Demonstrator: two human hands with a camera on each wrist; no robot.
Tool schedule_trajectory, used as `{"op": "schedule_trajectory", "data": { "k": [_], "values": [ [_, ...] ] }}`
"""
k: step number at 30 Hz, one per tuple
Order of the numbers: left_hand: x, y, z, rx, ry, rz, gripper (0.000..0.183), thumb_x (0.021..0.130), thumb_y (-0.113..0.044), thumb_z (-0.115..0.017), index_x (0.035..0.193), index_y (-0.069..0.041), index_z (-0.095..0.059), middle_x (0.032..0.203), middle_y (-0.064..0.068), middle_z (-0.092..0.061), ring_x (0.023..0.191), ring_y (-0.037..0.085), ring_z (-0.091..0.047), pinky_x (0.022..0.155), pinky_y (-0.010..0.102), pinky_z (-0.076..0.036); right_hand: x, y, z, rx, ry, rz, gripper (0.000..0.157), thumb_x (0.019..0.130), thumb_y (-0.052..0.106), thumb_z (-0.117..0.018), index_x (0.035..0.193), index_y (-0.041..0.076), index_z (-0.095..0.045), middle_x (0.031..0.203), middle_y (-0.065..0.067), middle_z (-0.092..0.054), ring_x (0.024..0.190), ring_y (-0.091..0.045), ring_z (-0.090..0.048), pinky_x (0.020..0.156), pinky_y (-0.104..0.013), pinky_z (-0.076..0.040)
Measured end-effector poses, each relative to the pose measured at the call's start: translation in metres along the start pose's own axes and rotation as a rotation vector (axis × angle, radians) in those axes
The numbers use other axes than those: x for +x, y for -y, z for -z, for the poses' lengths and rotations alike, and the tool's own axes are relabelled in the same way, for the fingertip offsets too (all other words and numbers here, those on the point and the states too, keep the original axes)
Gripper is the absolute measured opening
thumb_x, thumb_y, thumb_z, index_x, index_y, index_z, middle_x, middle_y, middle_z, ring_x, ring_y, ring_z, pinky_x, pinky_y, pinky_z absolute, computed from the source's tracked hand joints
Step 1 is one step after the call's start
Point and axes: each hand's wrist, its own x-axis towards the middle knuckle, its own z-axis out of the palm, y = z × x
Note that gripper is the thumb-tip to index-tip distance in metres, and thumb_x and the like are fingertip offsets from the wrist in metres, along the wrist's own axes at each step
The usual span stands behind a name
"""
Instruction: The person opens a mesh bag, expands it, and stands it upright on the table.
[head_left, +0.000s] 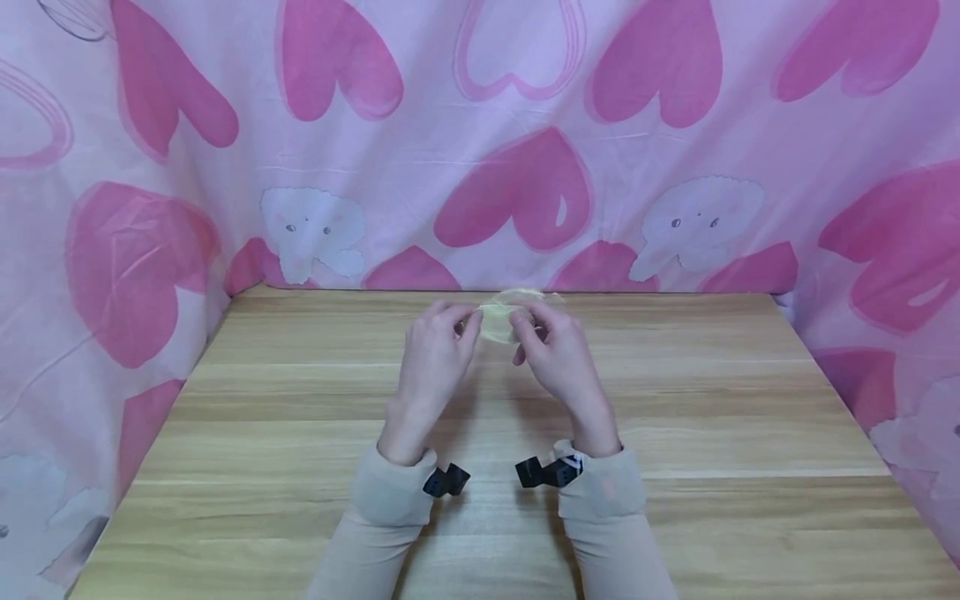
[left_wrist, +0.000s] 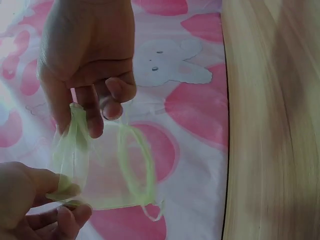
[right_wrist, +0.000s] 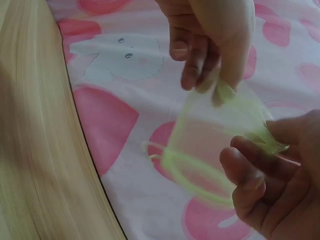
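A sheer pale green drawstring pouch [head_left: 497, 325] is stretched between both hands, above the far part of the table. My left hand [head_left: 435, 358] pinches one gathered corner between thumb and fingers. Another part of the pouch's edge is pinched by my right hand [head_left: 562, 354]. In the left wrist view the see-through fabric [left_wrist: 102, 185] hangs spread, with a thicker green band [left_wrist: 137, 165] looping on one side and a thin cord end [left_wrist: 152, 215] dangling. The right wrist view shows the same pouch [right_wrist: 200, 135] pulled taut, its banded edge curving below the right fingertips.
The wood-grain table [head_left: 712, 433] reaches back to a pink curtain [head_left: 420, 200] with hearts and white cartoon animals, which also hangs along both sides. Small black cameras [head_left: 446, 481] sit at the cuffs of both light sleeves [head_left: 393, 492].
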Motion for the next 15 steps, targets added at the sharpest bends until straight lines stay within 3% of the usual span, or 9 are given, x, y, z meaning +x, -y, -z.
{"op": "schedule_trajectory", "data": {
  "k": [4, 8, 11, 15],
  "values": [
    [-0.0005, -0.0033, -0.0007, -0.041, 0.011, -0.038, 0.020, 0.098, -0.013, -0.059, 0.095, 0.000, -0.075, 0.081, 0.005, -0.061, 0.067, 0.012, -0.057, 0.058, 0.024, -0.048, -0.0012, -0.0007, 0.0002, 0.050, -0.031, -0.083, 0.030, 0.097, 0.022, -0.063, 0.124, 0.009, -0.064, 0.089, -0.011, -0.069, 0.045, -0.019, -0.060, 0.034, -0.027, -0.032],
    [-0.0018, -0.0077, -0.0042, -0.006, -0.013, -0.087, 0.018, 0.097, -0.008, -0.058, 0.094, 0.002, -0.073, 0.083, 0.008, -0.063, 0.067, 0.016, -0.059, 0.059, 0.026, -0.051, -0.0008, 0.0003, -0.0020, 0.057, -0.109, -0.079, 0.021, 0.098, 0.012, -0.059, 0.117, 0.005, -0.060, 0.073, -0.011, -0.063, 0.043, -0.019, -0.060, 0.037, -0.029, -0.042],
    [-0.0030, -0.0096, -0.0072, 0.021, -0.063, -0.109, 0.014, 0.095, -0.005, -0.061, 0.096, 0.002, -0.073, 0.085, 0.010, -0.066, 0.068, 0.018, -0.062, 0.060, 0.029, -0.052, 0.0000, 0.0013, -0.0054, -0.002, -0.152, -0.046, 0.015, 0.098, 0.004, -0.053, 0.113, 0.002, -0.055, 0.069, -0.012, -0.062, 0.042, -0.019, -0.060, 0.038, -0.032, -0.045],
    [-0.0043, -0.0088, -0.0087, 0.038, -0.132, -0.108, 0.008, 0.091, -0.003, -0.067, 0.095, 0.001, -0.072, 0.084, 0.010, -0.066, 0.065, 0.018, -0.061, 0.056, 0.029, -0.051, 0.0005, 0.0015, -0.0087, -0.149, -0.165, 0.007, 0.016, 0.099, 0.003, -0.050, 0.113, -0.002, -0.057, 0.077, -0.012, -0.068, 0.042, -0.013, -0.059, 0.036, -0.028, -0.041]
  ]
}}
